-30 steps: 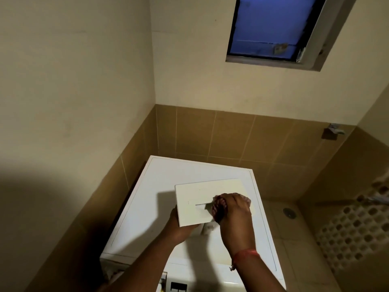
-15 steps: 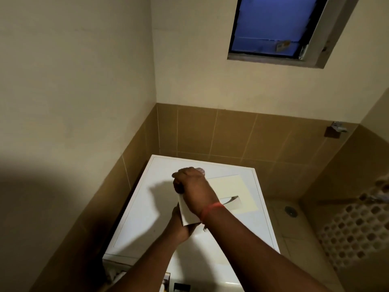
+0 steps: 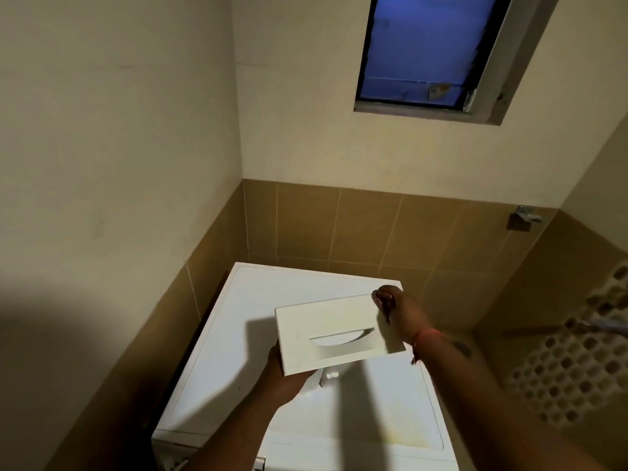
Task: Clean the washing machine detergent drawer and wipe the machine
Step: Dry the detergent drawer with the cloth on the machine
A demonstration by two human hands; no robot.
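Head view: detergent drawer (image 3: 326,329) held above the washing machine (image 3: 258,300), left hand (image 3: 282,375) cupping its lower corner, right hand (image 3: 396,309) gripping the far edge. Probably light, rigid, slick plastic; edges grip best.

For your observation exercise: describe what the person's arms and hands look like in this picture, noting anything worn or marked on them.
Both forearms are bare, with no sleeves in view. The right hand has a thin red-orange thread band round its wrist, with a loose end hanging below, and a small dark mark, perhaps a tattoo, on the forearm behind it. The left hand shows no ring, band or glove.
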